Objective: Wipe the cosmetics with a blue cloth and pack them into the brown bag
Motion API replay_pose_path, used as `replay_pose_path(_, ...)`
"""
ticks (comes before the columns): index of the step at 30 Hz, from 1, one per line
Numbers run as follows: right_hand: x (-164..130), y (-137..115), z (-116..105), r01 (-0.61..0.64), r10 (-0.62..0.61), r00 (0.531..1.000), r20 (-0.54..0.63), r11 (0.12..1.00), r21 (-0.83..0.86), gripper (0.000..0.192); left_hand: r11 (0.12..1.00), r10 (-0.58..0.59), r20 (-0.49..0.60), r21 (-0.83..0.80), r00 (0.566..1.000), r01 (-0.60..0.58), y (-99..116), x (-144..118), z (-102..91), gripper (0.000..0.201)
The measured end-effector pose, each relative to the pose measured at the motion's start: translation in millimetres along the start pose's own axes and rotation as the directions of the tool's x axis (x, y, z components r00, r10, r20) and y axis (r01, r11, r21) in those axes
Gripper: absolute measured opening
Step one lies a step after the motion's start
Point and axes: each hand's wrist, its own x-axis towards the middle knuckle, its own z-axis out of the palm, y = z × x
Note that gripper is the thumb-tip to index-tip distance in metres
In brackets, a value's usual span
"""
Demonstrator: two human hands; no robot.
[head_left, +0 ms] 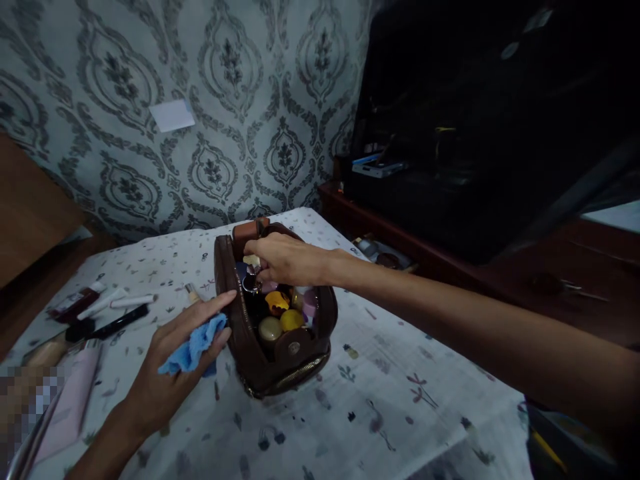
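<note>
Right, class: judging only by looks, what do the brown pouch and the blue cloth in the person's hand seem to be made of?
The brown pouch looks like leather or an imitation: smooth, faintly glossy walls, a metal stud and a zip edge; which of the two cannot be told. The blue cloth looks like soft, matte fabric, perhaps microfibre, since it crumples in loose folds under the left hand.

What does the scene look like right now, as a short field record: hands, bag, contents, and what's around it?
left hand: holds a blue cloth, fingertips against the bag's side
right hand: reaches into the open brown bag, fingers on a small item at its top
bag contents: small jars and bottles, yellow lids visible
surface: table with patterned cloth
left of bag: tubes and pens, lying flat
background: patterned wallpaper, dark cabinet at right
</note>
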Motion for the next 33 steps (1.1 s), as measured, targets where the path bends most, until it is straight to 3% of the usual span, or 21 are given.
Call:
replay_pose_path(5,-3,-5,7,-0.012,0.009,0.999,-0.049,0.998,-0.062,0.017,0.992,-0.128,-0.048,0.009,0.991,0.129,-3,-7,5.5,0.057)
replay_pose_path(11,-7,-4,5,0.004,-0.007,0.998,-0.070,0.999,-0.038,0.014,0.993,-0.115,-0.011,-0.031,0.993,0.114,-6,-13,5.3,0.052)
replay_pose_path(14,-18,-8,2,-0.020,0.019,0.977,-0.214,1.000,-0.001,0.019,0.992,-0.129,-0.033,-0.012,0.991,0.128,-16,-22,2.3,0.048)
replay_pose_path(17,-37,-25,8,0.007,0.006,0.915,-0.404,1.000,0.031,0.024,0.990,-0.125,-0.035,0.062,0.992,0.127,-37,-36,2.8,0.041)
replay_pose_path(20,-56,-51,25,0.160,-0.134,0.826,-0.548,0.987,0.000,0.021,0.979,-0.090,-0.023,0.179,0.996,0.093,-60,-53,5.3,0.036)
replay_pose_path(23,-68,-75,50,0.368,-0.338,0.733,-0.590,0.927,-0.075,0.033,0.937,-0.138,0.016,0.325,0.990,0.126,-75,-66,5.9,0.044)
replay_pose_path(26,-65,-96,84,0.577,-0.494,0.599,-0.630,0.812,-0.089,0.039,0.860,-0.234,0.030,0.472,0.972,0.192,-80,-70,4.9,0.051)
replay_pose_path(28,-54,-106,110,0.640,-0.520,0.612,-0.596,0.768,-0.013,0.038,0.781,-0.298,0.012,0.579,0.954,0.236,-82,-69,2.8,0.051)
replay_pose_path(31,-30,-115,146,0.599,-0.428,0.744,-0.513,0.767,0.228,0.036,0.653,-0.372,-0.093,0.681,0.923,0.332,-89,-66,-6.2,0.054)
replay_pose_path(33,-13,-119,164,0.504,-0.324,0.847,-0.423,0.744,0.439,0.031,0.579,-0.407,-0.194,0.701,0.893,0.416,-99,-67,-16.6,0.054)
